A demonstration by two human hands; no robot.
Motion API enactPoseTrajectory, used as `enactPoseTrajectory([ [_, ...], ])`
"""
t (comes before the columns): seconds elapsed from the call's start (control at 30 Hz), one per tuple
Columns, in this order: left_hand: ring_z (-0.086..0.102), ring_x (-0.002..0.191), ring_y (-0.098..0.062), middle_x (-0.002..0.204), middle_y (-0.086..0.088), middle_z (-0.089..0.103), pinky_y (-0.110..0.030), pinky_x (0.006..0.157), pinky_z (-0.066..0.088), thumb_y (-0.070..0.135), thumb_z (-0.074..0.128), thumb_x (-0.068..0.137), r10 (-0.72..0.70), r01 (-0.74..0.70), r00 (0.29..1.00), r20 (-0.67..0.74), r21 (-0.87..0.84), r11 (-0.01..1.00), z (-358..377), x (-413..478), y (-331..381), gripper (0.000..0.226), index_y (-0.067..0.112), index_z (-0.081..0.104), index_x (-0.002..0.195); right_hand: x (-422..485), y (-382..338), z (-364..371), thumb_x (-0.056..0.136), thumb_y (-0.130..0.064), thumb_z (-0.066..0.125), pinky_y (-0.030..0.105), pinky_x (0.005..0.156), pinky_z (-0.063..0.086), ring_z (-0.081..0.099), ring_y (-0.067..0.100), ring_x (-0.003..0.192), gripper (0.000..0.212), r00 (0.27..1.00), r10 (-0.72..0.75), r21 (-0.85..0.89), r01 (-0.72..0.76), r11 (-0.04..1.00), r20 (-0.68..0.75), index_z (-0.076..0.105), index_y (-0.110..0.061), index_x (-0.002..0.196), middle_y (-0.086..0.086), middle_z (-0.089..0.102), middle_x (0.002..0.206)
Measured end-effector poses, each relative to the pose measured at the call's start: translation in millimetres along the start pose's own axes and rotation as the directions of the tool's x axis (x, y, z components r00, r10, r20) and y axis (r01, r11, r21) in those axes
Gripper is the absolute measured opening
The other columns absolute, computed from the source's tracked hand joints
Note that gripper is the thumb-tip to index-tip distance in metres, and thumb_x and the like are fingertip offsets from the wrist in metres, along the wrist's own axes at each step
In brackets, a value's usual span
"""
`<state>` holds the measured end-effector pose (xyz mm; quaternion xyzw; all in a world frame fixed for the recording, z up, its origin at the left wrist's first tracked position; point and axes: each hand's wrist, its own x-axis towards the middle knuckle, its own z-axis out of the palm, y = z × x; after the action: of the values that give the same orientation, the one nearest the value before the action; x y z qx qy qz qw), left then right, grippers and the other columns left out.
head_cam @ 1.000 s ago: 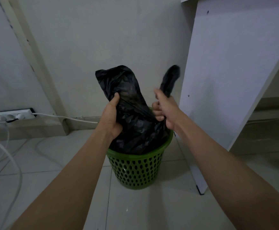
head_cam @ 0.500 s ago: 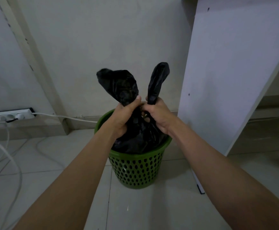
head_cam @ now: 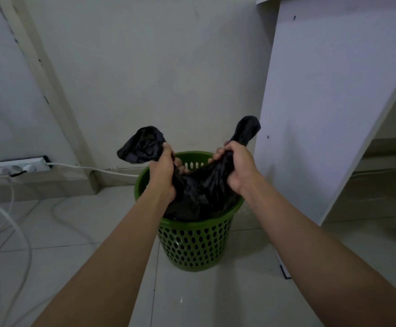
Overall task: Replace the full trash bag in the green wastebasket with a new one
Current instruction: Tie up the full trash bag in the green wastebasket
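Both forearms reach in from the bottom corners of the frame and meet above the green wastebasket at centre. The left hand is fisted around one gathered flap of the black trash bag, whose loose end bulges out to the upper left of the knuckles. The right hand is clenched on the other flap, its twisted tail rising to the upper right. The hands are apart, with a dark band of plastic stretched between them, and the body of the bag sits inside the perforated basket, filling its mouth. The basket stands on a pale tiled floor near the foot of a plain wall. A white board panel leans or stands at the right of the frame, just beside the basket. At left, a power strip lies along the wall base, with white cables looping across the tiles.
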<state>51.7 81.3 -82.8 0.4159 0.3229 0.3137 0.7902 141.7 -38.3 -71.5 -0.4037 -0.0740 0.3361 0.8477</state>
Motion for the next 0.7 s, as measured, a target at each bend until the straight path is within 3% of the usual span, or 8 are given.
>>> enactPoseTrajectory([
  [0.1,0.052,0.047,-0.014,0.058,0.001,0.054,-0.026,0.052,0.046,0.043,0.06,0.097,0.194,-0.191,0.981,0.03,0.38,0.905,5.7,-10.6,-1.9,0.028,0.016,0.055,0.089,0.6,-0.3,-1.8,0.095,-0.016,0.048,0.03,0.051,0.039,0.035,0.013,0.045,0.015,0.994,-0.11,-0.279,0.111,0.954,0.019,0.042,-0.019,0.082,-0.003,0.035,0.057],
  [0.23,0.07,0.079,-0.023,0.084,-0.003,0.071,-0.028,0.062,0.05,0.05,0.057,0.091,0.296,-0.362,0.931,0.213,0.631,0.686,16.9,-26.4,-4.3,0.039,0.013,0.067,0.096,-4.6,5.6,11.6,0.101,-0.032,0.046,0.032,0.065,0.044,0.054,0.012,0.066,0.017,0.93,-0.32,-0.649,0.359,0.671,0.184,0.055,-0.021,0.092,-0.008,0.053,0.069],
  [0.3,0.066,0.084,-0.029,0.094,-0.009,0.07,-0.037,0.07,0.05,0.071,0.036,0.086,0.267,-0.368,0.929,0.257,0.718,0.591,16.8,-27.4,0.7,0.059,0.019,0.063,0.096,-1.9,6.7,12.2,0.101,-0.04,0.042,0.037,0.081,0.049,0.06,0.018,0.092,0.032,0.85,-0.428,-0.779,0.483,0.401,0.307,0.061,-0.015,0.106,0.0,0.063,0.094],
  [0.4,0.061,0.085,-0.035,0.101,-0.017,0.067,-0.04,0.072,0.045,0.059,0.019,0.095,0.229,-0.449,0.892,0.391,0.827,0.339,17.0,-24.6,6.3,0.053,0.018,0.051,0.081,3.2,7.1,8.8,0.095,-0.042,0.037,0.039,0.103,0.037,0.046,0.025,0.12,0.047,0.653,-0.525,-0.817,0.553,-0.162,0.546,0.062,-0.007,0.115,0.007,0.056,0.122],
  [0.5,0.064,0.078,-0.033,0.086,-0.016,0.068,-0.034,0.063,0.042,0.039,0.04,0.1,0.184,-0.474,0.874,0.449,0.872,0.124,17.1,-20.9,8.9,0.042,0.011,0.057,0.075,9.4,-3.7,7.7,0.097,-0.034,0.04,0.04,0.117,0.02,0.034,0.025,0.141,0.045,0.518,-0.479,-0.7,0.603,-0.382,0.708,0.06,-0.007,0.127,0.008,0.052,0.142],
  [0.57,0.066,0.074,-0.031,0.077,-0.014,0.067,-0.034,0.063,0.044,0.033,0.047,0.099,0.144,-0.509,0.857,0.495,0.857,0.083,16.2,-17.8,10.7,0.038,0.004,0.063,0.082,14.9,-8.4,6.6,0.098,-0.033,0.041,0.04,0.114,0.027,0.049,0.029,0.131,0.039,0.595,-0.401,-0.712,0.645,-0.278,0.696,0.062,-0.006,0.118,0.01,0.063,0.13],
  [0.67,0.064,0.064,-0.02,0.071,-0.005,0.067,-0.026,0.057,0.045,0.032,0.052,0.102,0.092,-0.543,0.838,0.537,0.806,0.235,10.4,-23.9,17.4,0.034,0.009,0.066,0.081,16.5,-8.9,6.5,0.102,-0.037,0.043,0.043,0.084,0.05,0.066,0.022,0.083,0.025,0.816,-0.319,-0.79,0.562,0.246,0.482,0.058,-0.017,0.098,0.002,0.069,0.086],
  [0.7,0.068,0.067,-0.017,0.077,-0.003,0.072,-0.021,0.058,0.049,0.032,0.054,0.102,0.07,-0.533,0.837,0.543,0.777,0.334,7.9,-25.9,18.8,0.029,0.011,0.071,0.09,18.1,-8.4,4.7,0.102,-0.041,0.043,0.045,0.08,0.051,0.063,0.021,0.079,0.023,0.857,-0.313,-0.799,0.502,0.331,0.408,0.054,-0.021,0.098,0.001,0.065,0.083],
])
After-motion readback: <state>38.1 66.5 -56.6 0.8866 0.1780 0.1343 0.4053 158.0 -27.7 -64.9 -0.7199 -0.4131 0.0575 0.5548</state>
